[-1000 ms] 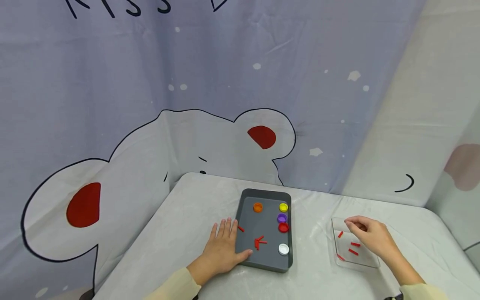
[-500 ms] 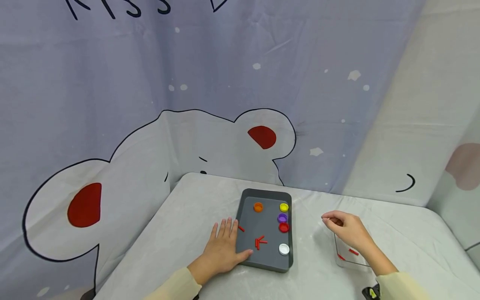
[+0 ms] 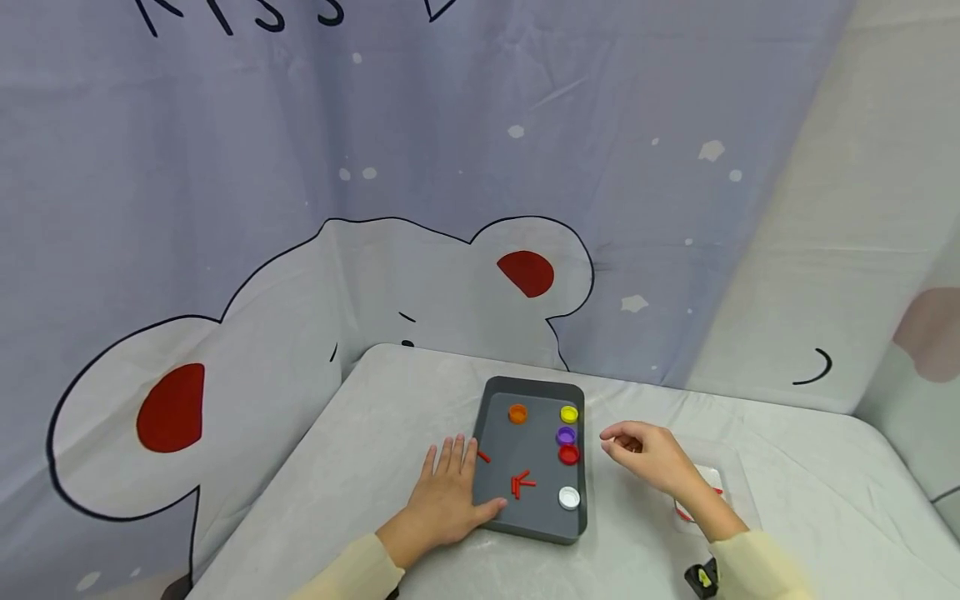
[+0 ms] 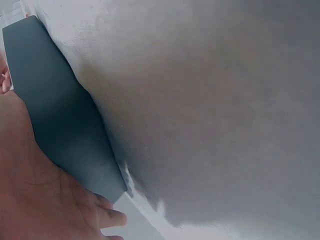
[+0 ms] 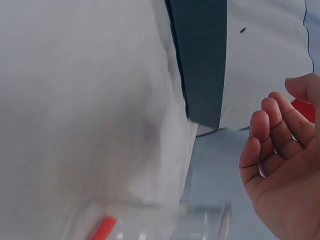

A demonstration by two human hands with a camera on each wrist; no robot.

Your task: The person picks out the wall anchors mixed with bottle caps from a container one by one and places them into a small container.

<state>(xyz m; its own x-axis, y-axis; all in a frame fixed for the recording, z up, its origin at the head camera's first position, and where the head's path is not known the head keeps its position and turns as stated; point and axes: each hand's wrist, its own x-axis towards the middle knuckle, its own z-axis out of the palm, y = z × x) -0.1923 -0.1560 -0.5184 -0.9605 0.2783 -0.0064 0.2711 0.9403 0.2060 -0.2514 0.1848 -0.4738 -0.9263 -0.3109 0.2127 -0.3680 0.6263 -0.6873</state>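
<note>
My left hand (image 3: 442, 504) lies with its fingers straight along the left edge of the grey tray (image 3: 540, 529), thumb over the near corner. In the tray are several short red sticks (image 3: 522, 483) and small round caps: orange (image 3: 517, 414), yellow (image 3: 569, 414), purple (image 3: 566, 436), red (image 3: 568, 454) and white (image 3: 569, 498). My right hand (image 3: 652, 456) hovers just right of the tray, thumb and forefinger tips close together, the other fingers curled in. I cannot tell whether something small is between those tips. Behind my right forearm is a clear plastic box (image 3: 738, 475), partly hidden, with red sticks inside.
A white cloth (image 3: 420, 392) covers the table. Behind it hangs a backdrop curtain (image 3: 420, 283) with a cartoon bear. A dark device (image 3: 702, 577) is strapped at my right wrist. The clear box (image 5: 145, 220) also shows low in the right wrist view.
My right hand has moved left from over the clear box to beside the tray's right edge, its fingertips staying close together. My left hand and the tray have stayed in place.
</note>
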